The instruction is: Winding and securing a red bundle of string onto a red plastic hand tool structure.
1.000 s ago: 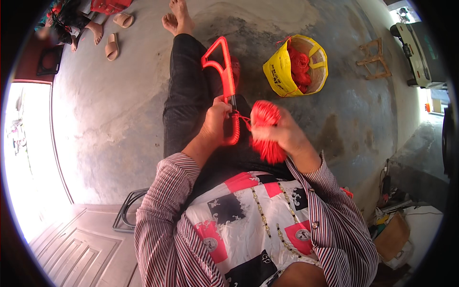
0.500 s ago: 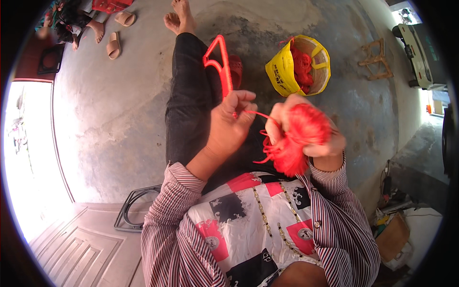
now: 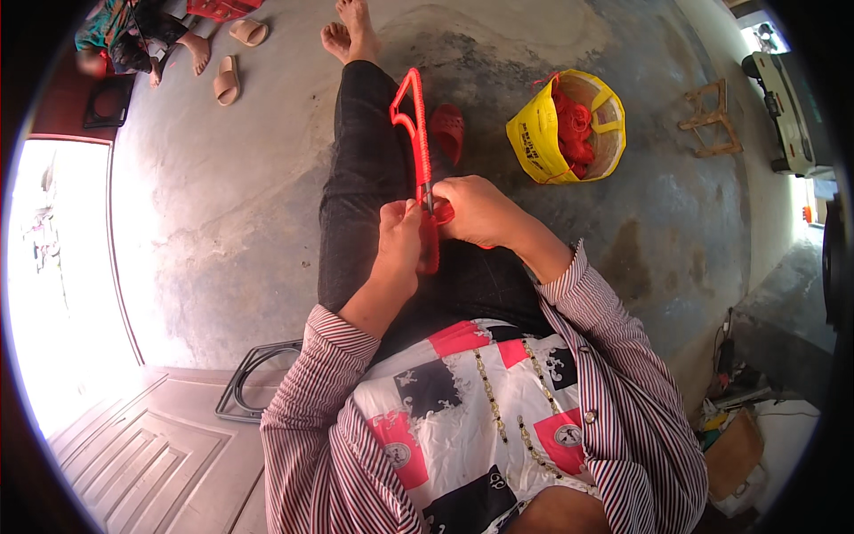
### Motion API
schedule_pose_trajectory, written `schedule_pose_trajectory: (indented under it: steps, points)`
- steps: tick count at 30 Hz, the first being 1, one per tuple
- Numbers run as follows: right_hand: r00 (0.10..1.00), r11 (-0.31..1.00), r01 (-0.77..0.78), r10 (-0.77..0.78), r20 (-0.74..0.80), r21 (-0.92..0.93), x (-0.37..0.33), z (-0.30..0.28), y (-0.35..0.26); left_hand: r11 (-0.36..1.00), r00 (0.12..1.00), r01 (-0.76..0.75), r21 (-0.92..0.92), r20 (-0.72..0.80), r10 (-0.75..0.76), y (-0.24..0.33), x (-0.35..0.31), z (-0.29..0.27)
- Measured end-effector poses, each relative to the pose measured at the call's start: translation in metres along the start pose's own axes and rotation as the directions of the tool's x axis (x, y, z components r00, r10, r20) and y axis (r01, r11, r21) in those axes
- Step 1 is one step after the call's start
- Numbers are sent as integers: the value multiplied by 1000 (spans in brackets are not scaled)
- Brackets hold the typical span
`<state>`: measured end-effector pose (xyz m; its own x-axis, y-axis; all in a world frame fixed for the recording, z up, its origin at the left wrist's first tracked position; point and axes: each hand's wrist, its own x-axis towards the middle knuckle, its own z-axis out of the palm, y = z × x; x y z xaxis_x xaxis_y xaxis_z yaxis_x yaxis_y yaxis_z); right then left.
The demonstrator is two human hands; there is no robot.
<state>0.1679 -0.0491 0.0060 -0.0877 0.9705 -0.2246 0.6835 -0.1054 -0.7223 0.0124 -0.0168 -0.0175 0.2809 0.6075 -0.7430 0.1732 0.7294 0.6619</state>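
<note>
The yellow bag (image 3: 536, 142) stands open on the floor (image 3: 645, 200) at far right, probably so the red yarn (image 3: 574, 133) inside stays within the right hand's reach. The person's trousered leg (image 3: 360, 142) stretches away from the body, just left of the red frame (image 3: 422, 153). The frame is above the lap, between the leg and the bag; its long axis runs near to far, the far, angular end leaning slightly left, the curved near end towards the body.

The left hand (image 3: 397, 240) is closed, thumb against fingers, on the frame's near part, seemingly to steady it. The right hand (image 3: 485, 212) is curled just beside it, fingertips at the dark, uncovered stretch (image 3: 429, 198), with red cord (image 3: 444, 212) in its grasp; how much it holds is hidden. Meeting there likely keeps the cord close against the frame.
</note>
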Motion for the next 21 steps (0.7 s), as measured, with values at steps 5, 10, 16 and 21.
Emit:
schedule_pose_trajectory:
  steps: [5, 10, 16, 21]
  points:
    - [958, 994, 109, -97, -270, 30, -9, 0, -8, 862, 868, -483, 154, -46, 494, 4, 5, -6]
    - [895, 872, 217, 3, -446, 439, -28, 3, -18, 82, 307, -752, 654, 237, 922, 15, -10, -12]
    - [927, 952, 173, -71, -367, 253, -22, -10, -22, -123, 107, -781, 612, 326, 939, 44, -28, -9]
    - [878, 931, 353, -294, -377, 97, -5, -12, -22, 167, 255, -926, 338, 236, 938, 57, -25, 3]
